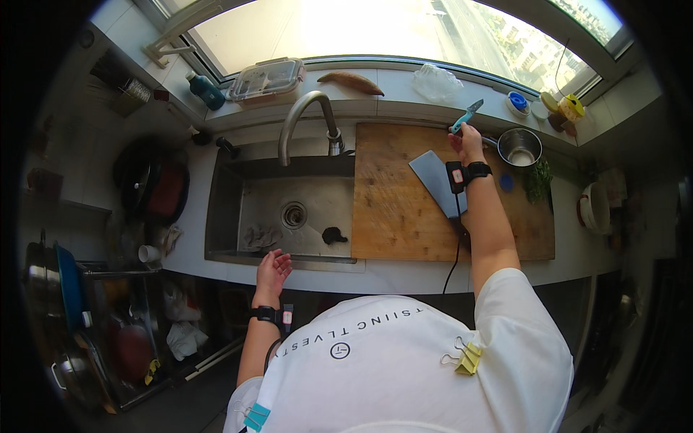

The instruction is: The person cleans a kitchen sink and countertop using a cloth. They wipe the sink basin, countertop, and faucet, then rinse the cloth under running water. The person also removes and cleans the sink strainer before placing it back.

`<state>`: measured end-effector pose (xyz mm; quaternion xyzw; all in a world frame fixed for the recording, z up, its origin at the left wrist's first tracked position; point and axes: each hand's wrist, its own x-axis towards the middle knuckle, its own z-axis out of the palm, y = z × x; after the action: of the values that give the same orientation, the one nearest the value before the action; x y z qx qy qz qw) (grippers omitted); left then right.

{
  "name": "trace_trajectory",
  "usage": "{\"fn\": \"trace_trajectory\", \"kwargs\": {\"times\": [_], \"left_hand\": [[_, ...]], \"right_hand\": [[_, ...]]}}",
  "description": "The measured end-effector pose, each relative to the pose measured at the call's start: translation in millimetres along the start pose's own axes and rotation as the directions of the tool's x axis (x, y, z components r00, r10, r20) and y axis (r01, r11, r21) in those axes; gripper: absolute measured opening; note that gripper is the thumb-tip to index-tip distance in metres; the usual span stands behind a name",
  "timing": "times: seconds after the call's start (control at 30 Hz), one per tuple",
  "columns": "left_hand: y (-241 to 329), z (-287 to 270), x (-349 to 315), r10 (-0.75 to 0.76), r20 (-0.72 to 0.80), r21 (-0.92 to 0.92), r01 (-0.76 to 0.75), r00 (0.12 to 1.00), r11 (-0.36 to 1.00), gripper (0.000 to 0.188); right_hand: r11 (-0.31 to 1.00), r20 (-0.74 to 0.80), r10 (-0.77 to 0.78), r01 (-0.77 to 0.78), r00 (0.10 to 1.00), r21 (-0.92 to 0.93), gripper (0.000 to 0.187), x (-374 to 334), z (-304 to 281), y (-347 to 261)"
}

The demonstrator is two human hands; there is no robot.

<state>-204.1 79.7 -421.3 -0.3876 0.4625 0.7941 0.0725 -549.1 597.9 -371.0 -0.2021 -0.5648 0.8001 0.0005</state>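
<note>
- Tool [466,117]: teal and slim, in the right hand [469,144] near the board's back edge; its height above the wood is hard to tell.
- Fingers of that hand close around its lower end, clamped on it.
- Its long axis slants from the grip, at lower left, away from the person and rightward; the narrow tip points at the sill [393,79].
- Cleaver [435,180]: flat on the board [390,224], its axis slanting the other way, broad end to the far left, near end toward the person beside the right forearm.
- Pot [520,148]: just right of the right hand, handle pointing left at the wrist; greens [538,180] lie nearer the person.
- Room for moving: a wide stretch of wood between the cleaver and the board's left edge, which meets the sink [263,198].
- Left hand [273,276]: at the sink's front edge, fingers loosely apart and pointing forward.
- Faucet [325,119]: behind the sink, its spout arching toward the person.
</note>
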Motion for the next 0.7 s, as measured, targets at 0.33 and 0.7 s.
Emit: {"fn": "trace_trajectory", "kwargs": {"times": [0.33, 0.7], "left_hand": [[-31, -79, -42, -0.007, -0.247, -0.203, -0.044, 0.969, 0.978, 0.018], [-25, -76, -50, 0.002, -0.263, -0.107, -0.031, 0.965, 0.994, 0.019]], "right_hand": [[0.984, -0.087, 0.112, -0.122, 0.99, -0.13, 0.019, 164, -42, -34], [0.972, -0.063, -0.112, 0.096, 0.992, -0.214, 0.037, 107, -16, 3]]}}
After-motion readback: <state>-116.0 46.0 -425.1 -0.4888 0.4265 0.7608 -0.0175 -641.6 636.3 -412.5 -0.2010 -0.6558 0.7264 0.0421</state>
